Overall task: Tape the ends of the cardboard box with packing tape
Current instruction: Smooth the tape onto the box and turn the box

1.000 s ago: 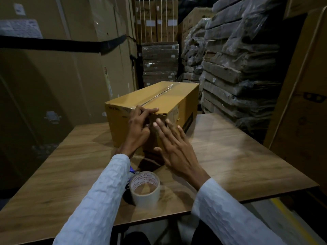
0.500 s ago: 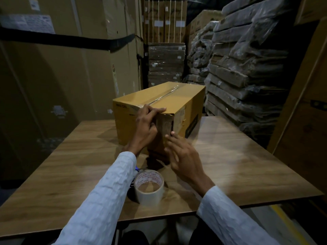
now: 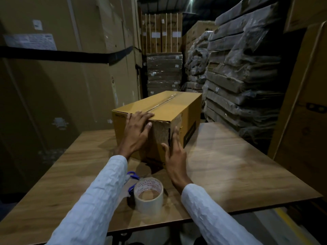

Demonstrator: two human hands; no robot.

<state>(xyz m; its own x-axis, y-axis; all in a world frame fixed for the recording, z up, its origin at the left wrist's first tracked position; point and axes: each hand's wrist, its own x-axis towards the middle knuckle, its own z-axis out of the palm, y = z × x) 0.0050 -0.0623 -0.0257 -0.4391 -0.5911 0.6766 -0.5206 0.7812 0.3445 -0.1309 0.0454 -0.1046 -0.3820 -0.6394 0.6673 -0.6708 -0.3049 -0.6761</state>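
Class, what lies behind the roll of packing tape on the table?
Blue-handled scissors lie behind the roll of packing tape; only the handles show, with the left sleeve and roll covering the blades.

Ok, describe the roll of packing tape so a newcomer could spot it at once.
Start at the wooden table and find its near edge, between the person's two white sleeves. The tape roll stands there on its flat side, short of the cardboard box. It is the only pale ring, with blue-handled scissors beside it.

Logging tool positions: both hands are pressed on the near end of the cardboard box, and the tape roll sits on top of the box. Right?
Not quite. The head view shows the tape roll standing on the table, near the person, not on the cardboard box. Both hands do press its near end.
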